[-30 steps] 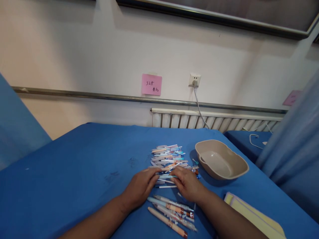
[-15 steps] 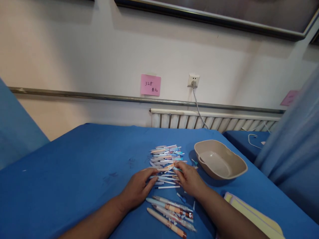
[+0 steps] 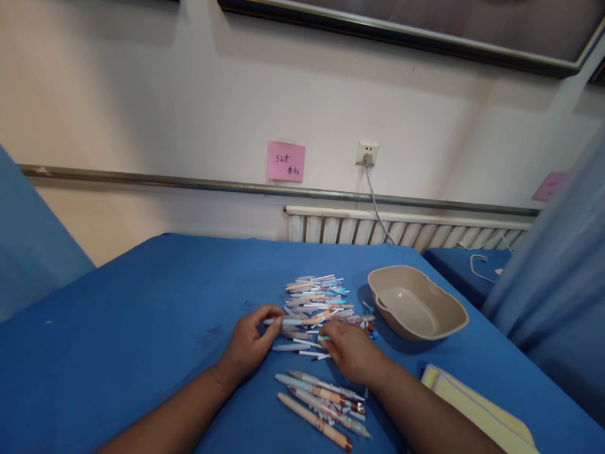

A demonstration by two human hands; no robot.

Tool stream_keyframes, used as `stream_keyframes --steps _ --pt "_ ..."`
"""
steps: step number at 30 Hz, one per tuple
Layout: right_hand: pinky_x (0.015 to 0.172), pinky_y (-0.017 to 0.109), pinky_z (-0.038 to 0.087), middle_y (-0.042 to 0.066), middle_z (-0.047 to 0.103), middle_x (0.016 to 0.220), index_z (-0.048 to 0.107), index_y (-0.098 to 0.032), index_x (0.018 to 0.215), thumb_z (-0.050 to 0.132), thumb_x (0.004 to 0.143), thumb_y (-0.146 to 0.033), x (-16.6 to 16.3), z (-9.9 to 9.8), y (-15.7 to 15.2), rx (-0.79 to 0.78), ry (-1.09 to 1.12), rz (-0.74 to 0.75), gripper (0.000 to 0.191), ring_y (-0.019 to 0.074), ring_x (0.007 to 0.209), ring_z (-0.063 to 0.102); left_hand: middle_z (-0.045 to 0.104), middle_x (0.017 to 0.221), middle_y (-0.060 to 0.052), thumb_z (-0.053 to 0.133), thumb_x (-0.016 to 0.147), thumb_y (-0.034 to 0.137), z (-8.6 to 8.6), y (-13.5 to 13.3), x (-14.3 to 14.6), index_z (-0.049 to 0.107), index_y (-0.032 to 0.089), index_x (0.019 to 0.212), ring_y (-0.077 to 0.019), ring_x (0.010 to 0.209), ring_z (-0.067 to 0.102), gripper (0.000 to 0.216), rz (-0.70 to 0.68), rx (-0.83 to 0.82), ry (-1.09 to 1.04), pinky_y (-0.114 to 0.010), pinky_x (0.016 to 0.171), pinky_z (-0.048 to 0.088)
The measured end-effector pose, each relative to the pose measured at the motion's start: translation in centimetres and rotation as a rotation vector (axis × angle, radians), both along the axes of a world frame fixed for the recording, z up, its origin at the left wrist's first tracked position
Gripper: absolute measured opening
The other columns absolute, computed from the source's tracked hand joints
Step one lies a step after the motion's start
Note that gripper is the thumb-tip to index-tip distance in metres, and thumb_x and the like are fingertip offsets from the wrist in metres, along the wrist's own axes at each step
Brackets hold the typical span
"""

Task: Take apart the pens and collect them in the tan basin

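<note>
A heap of pen barrels, white refills and small pen parts [image 3: 316, 296] lies on the blue cloth in front of me. At its left edge, my left hand [image 3: 250, 343] pinches the end of a pale blue pen barrel [image 3: 290, 322] between thumb and finger. My right hand [image 3: 354, 353] is closed over the lower right of the heap, with a small teal pen part [image 3: 324, 338] showing at its fingertips. Its palm hides some of the pieces there. Closer to me, several whole pens [image 3: 314, 419] lie slanted, with small white bits among them.
A beige basin [image 3: 416, 309] stands right of the heap. Folded yellow cloth [image 3: 477, 410] lies by my right forearm. Light blue curtains [image 3: 553, 290] hang at the sides, and a radiator [image 3: 331, 228] runs along the wall behind the table.
My left hand has shifted left and slightly up, with the pale barrel at its fingertips. My right hand has moved left and down, uncovering small parts near the basin.
</note>
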State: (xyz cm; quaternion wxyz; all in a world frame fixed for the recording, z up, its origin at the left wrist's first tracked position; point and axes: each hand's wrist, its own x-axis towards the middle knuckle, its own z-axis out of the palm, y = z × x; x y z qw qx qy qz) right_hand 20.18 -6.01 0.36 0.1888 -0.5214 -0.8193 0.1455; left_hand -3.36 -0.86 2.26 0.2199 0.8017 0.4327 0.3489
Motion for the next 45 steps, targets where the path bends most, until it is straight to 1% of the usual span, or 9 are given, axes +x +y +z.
stream_keyframes --steps 4,8,13,19,24,29,36,41,45 --pt "0.079 0.028 0.039 0.006 0.06 0.096 0.055 -0.019 0.099 0.046 0.087 -0.024 0.3 -0.3 0.2 0.054 0.043 0.014 0.015 0.018 0.092 0.054 0.067 0.086 -0.002 0.048 0.084 0.029 -0.1 -0.9 0.7 0.06 0.019 0.09 -0.0181 0.083 0.06 0.017 -0.134 -0.075 0.066 -0.028 0.078 0.047" --pt "0.078 0.028 0.038 0.005 0.058 0.093 0.056 -0.02 0.096 0.049 0.087 -0.025 0.5 -0.5 0.4 0.061 0.054 0.031 0.013 0.0172 0.091 0.052 0.063 0.088 -0.003 0.05 0.081 0.021 -0.2 -2.1 1.7 0.059 0.019 0.09 -0.0186 0.085 0.056 0.013 -0.289 -0.005 0.196 -0.03 0.08 0.043" --pt "0.08 0.029 0.037 0.004 0.057 0.096 0.055 -0.02 0.098 0.057 0.082 -0.028 0.4 0.4 -0.1 0.065 0.056 0.022 0.018 0.0184 0.093 0.05 0.06 0.09 -0.004 0.051 0.08 0.018 -0.1 -2.1 1.9 0.057 0.02 0.091 -0.0193 0.087 0.052 0.012 -0.334 0.054 0.245 -0.031 0.081 0.041" --pt "0.082 0.031 0.035 0.004 0.054 0.101 0.054 -0.02 0.101 0.071 0.069 -0.033 0.2 1.5 -1.0 0.038 -0.009 0.175 0.038 0.0208 0.097 0.048 0.059 0.095 -0.004 0.052 0.081 0.016 -0.3 -2.0 1.6 0.055 0.021 0.095 -0.0198 0.093 0.05 0.015 -0.37 0.069 0.219 -0.032 0.084 0.04" --pt "0.084 0.032 0.035 0.005 0.055 0.1 0.054 -0.019 0.097 0.062 0.078 -0.023 0.3 0.8 -0.3 0.098 -0.039 0.115 0.022 0.0206 0.098 0.048 0.058 0.103 -0.005 0.053 0.084 0.026 1.1 -3.4 1.8 0.056 0.021 0.098 -0.0206 0.097 0.05 0.015 -0.437 0.044 0.211 -0.034 0.089 0.038" --pt "0.083 0.033 0.037 0.006 0.055 0.1 0.053 -0.018 0.097 0.064 0.078 -0.026 0.9 -0.6 1.4 0.133 -0.005 0.043 0.023 0.0213 0.098 0.048 0.053 0.119 -0.006 0.063 0.075 0.047 1.9 -6.2 2.9 0.053 0.026 0.115 -0.0242 0.106 0.048 0.046 -0.681 0.0 0.319 -0.036 0.096 0.035" --pt "0.083 0.033 0.037 0.006 0.055 0.1 0.053 -0.019 0.1 0.066 0.076 -0.025 1.1 -1.4 2.2 0.183 0.043 -0.04 0.028 0.0211 0.097 0.049 0.058 0.107 -0.005 0.043 0.09 0.037 0.1 -6.1 4.7 0.055 0.025 0.11 -0.022 0.097 0.051 0.026 -0.544 0.045 0.362 -0.033 0.086 0.039" --pt "0.079 0.03 0.037 0.005 0.059 0.094 0.055 -0.019 0.095 0.054 0.085 -0.026 1.2 -0.3 1.0 0.215 0.133 -0.075 0.012 0.0183 0.091 0.052 0.059 0.097 -0.005 0.049 0.086 0.042 0.0 -5.4 4.7 0.056 0.022 0.099 -0.0226 0.089 0.051 0.025 -0.455 0.078 0.402 -0.032 0.08 0.04" --pt "0.069 0.023 0.037 0.002 0.063 0.084 0.059 -0.02 0.088 0.051 0.085 -0.025 1.0 0.5 -0.4 0.088 0.077 0.037 0.01 0.0144 0.08 0.056 0.059 0.101 -0.005 0.051 0.084 0.046 0.3 -5.6 4.0 0.054 0.023 0.106 -0.0223 0.09 0.051 0.032 -0.453 0.064 0.371 -0.031 0.081 0.04"
